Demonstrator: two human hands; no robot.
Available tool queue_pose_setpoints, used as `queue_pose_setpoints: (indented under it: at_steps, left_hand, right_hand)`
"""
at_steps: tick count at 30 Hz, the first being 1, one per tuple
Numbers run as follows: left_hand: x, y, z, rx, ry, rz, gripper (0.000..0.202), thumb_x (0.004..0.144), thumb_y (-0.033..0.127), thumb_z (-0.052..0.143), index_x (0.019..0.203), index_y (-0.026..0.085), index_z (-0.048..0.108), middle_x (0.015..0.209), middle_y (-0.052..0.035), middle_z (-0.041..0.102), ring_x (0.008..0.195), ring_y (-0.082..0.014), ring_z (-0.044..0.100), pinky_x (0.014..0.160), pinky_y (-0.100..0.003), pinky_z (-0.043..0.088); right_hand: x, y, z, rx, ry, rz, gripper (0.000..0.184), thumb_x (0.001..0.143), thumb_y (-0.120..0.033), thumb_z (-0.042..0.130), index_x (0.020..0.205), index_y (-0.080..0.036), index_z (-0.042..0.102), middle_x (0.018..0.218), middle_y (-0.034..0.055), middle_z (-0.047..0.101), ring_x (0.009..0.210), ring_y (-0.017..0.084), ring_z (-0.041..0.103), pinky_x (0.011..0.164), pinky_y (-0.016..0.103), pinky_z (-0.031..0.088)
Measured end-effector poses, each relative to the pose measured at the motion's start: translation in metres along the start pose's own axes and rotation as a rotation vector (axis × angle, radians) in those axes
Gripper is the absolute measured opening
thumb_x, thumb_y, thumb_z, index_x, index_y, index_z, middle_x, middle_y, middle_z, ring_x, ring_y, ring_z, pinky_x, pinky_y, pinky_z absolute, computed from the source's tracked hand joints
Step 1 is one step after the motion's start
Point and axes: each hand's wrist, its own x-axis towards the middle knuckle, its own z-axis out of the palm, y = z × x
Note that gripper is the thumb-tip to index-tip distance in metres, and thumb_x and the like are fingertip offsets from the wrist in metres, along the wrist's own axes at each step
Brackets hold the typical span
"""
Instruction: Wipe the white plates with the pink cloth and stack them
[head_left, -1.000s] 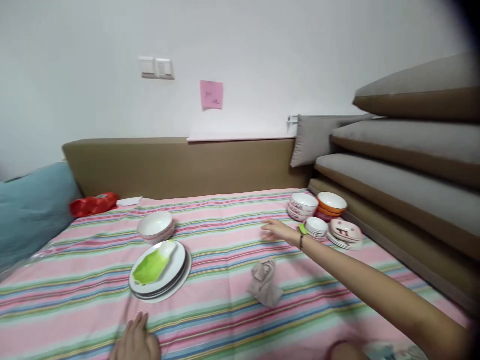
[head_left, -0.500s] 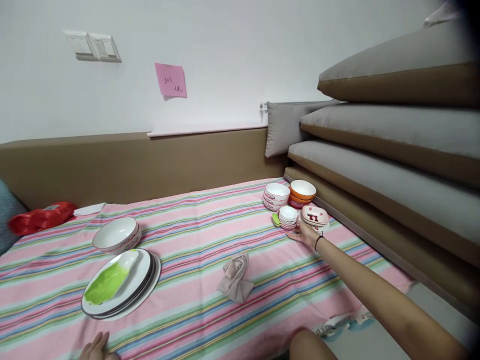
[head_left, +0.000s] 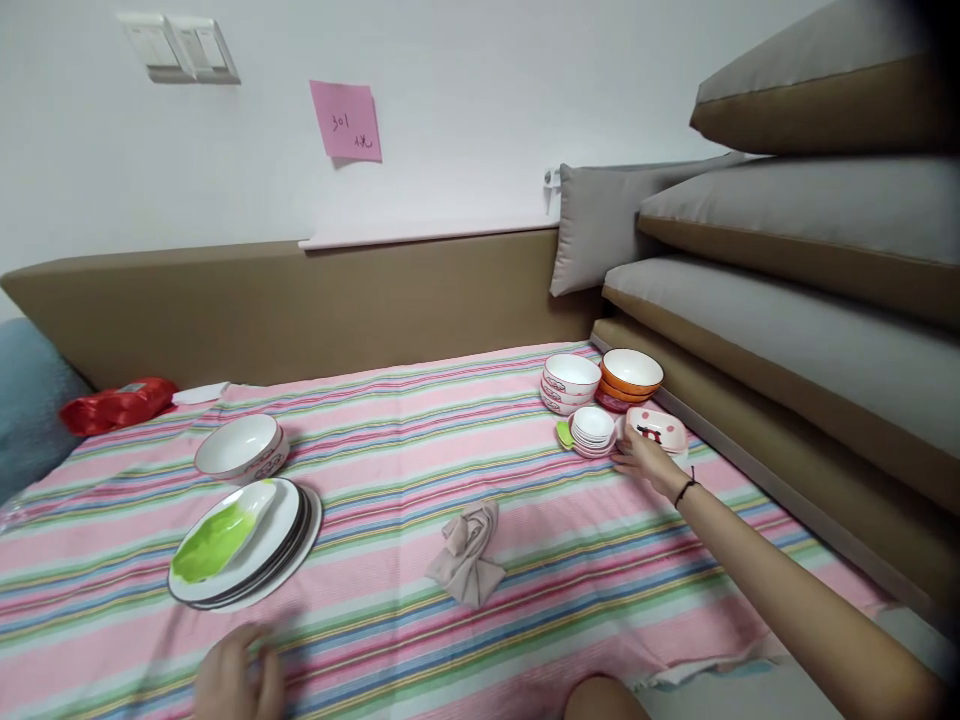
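Note:
My right hand [head_left: 649, 465] reaches to the far right, fingers stretched out, beside the left end of a pink rectangular dish [head_left: 666, 430] with a printed figure. It seems to touch that dish's edge. Just left of the fingers stands a stack of small white dishes [head_left: 593, 424], with a green leaf-like tip [head_left: 564, 434] poking out. My left hand [head_left: 238, 675], blurred and with loosely bent fingers, is over the cloth at the lower left, holding nothing visible. Near it lies a stack of oval plates [head_left: 283, 550] topped by a green and white leaf-shaped dish [head_left: 221, 540].
Behind the small dishes stand stacked white bowls [head_left: 571, 382] and orange bowls [head_left: 631, 375]. Other white bowls [head_left: 241, 448] sit behind the plates. A crumpled beige cloth [head_left: 469, 555] lies mid-table on the striped tablecloth [head_left: 390, 440]. Grey cushions [head_left: 787, 300] are piled along the right.
The left hand has come further into view, moving up and right. The right hand is still by the pink dish, slightly further right. The whole view has shifted a little.

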Motion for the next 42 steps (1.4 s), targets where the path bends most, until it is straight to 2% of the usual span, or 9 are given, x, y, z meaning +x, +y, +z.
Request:
queue_pose_setpoints:
  at_steps: [2, 5, 8, 10, 14, 20, 29, 35, 42]
  left_hand:
    - [0.019, 0.069, 0.022, -0.297, -0.098, 0.0, 0.017, 0.081, 0.028, 0.049, 0.094, 0.023, 0.058, 0.094, -0.0082, 0.065, 0.091, -0.0266, 0.061, 0.079, -0.041, 0.049]
    - [0.059, 0.187, 0.073, -0.738, -0.399, 0.002, 0.02, 0.086, 0.027, 0.047, 0.095, 0.024, 0.064, 0.099, -0.0058, 0.066, 0.098, -0.0218, 0.06, 0.087, -0.036, 0.048]
    - [0.093, 0.283, 0.139, -1.088, -0.656, -0.367, 0.022, 0.083, 0.03, 0.055, 0.101, 0.023, 0.066, 0.118, -0.0065, 0.063, 0.116, -0.0212, 0.054, 0.103, -0.033, 0.039]
    - [0.106, 0.325, 0.182, -1.205, -0.805, -0.716, 0.032, 0.083, 0.034, 0.055, 0.111, 0.02, 0.062, 0.132, -0.0092, 0.056, 0.124, -0.0223, 0.049, 0.105, -0.032, 0.038]
    - [0.112, 0.363, 0.242, -1.24, -0.886, -0.946, 0.061, 0.089, 0.054, 0.037, 0.135, 0.016, 0.041, 0.142, -0.0193, 0.044, 0.124, -0.0268, 0.051, 0.097, -0.038, 0.045]
    - [0.115, 0.374, 0.263, -1.341, -0.907, -1.063, 0.063, 0.089, 0.062, 0.025, 0.136, 0.023, 0.036, 0.131, -0.0148, 0.054, 0.104, -0.0228, 0.063, 0.087, -0.038, 0.05]
    - [0.122, 0.351, 0.238, -1.371, -0.827, -1.151, 0.064, 0.088, 0.064, 0.028, 0.136, 0.022, 0.031, 0.13, -0.0132, 0.053, 0.086, -0.0189, 0.064, 0.078, -0.036, 0.052]
    - [0.133, 0.298, 0.205, -1.363, -0.674, -1.178, 0.06, 0.088, 0.062, 0.031, 0.131, 0.02, 0.036, 0.117, -0.0123, 0.058, 0.076, -0.0178, 0.063, 0.068, -0.033, 0.052]
    - [0.148, 0.206, 0.153, -1.328, -0.405, -1.183, 0.044, 0.088, 0.06, 0.036, 0.098, 0.019, 0.049, 0.093, -0.0053, 0.059, 0.071, -0.0141, 0.058, 0.063, -0.026, 0.048]
  right_hand:
    - [0.001, 0.004, -0.001, 0.033, -0.047, -0.004, 0.039, 0.091, -0.047, 0.046, 0.116, -0.019, 0.057, 0.133, 0.0132, 0.056, 0.107, 0.024, 0.063, 0.096, 0.041, 0.05]
    - [0.005, 0.014, -0.001, 0.107, -0.079, -0.002, 0.042, 0.093, -0.049, 0.039, 0.12, -0.021, 0.055, 0.138, 0.0108, 0.052, 0.117, 0.02, 0.058, 0.101, 0.035, 0.046]
    - [0.013, 0.023, 0.0, 0.174, -0.051, 0.015, 0.046, 0.094, -0.051, 0.033, 0.126, -0.022, 0.049, 0.146, 0.0106, 0.042, 0.123, 0.018, 0.053, 0.103, 0.032, 0.044]
    - [0.019, 0.027, 0.002, 0.209, -0.036, 0.031, 0.045, 0.095, -0.049, 0.03, 0.126, -0.021, 0.048, 0.147, 0.0108, 0.041, 0.125, 0.018, 0.052, 0.102, 0.032, 0.045]
    - [0.028, 0.033, 0.006, 0.246, -0.022, 0.036, 0.041, 0.093, -0.048, 0.03, 0.115, -0.023, 0.053, 0.138, 0.01, 0.051, 0.121, 0.019, 0.055, 0.095, 0.035, 0.051]
    - [0.028, 0.039, 0.016, 0.257, -0.002, -0.027, 0.022, 0.088, -0.034, 0.039, 0.099, -0.027, 0.057, 0.12, 0.0003, 0.064, 0.11, 0.016, 0.061, 0.086, 0.032, 0.056]
    - [0.003, 0.039, 0.045, 0.29, -0.037, -0.006, 0.015, 0.081, -0.022, 0.044, 0.088, -0.022, 0.057, 0.107, 0.0008, 0.068, 0.095, 0.014, 0.065, 0.081, 0.029, 0.058]
    - [-0.027, 0.04, 0.1, 0.259, -0.162, 0.028, 0.015, 0.08, -0.018, 0.043, 0.085, -0.021, 0.057, 0.107, 0.0011, 0.068, 0.09, 0.015, 0.067, 0.084, 0.033, 0.058]
    - [-0.065, 0.04, 0.209, 0.162, -0.384, 0.053, 0.014, 0.082, -0.019, 0.042, 0.083, -0.021, 0.056, 0.095, 0.0022, 0.07, 0.087, 0.016, 0.068, 0.083, 0.037, 0.057]
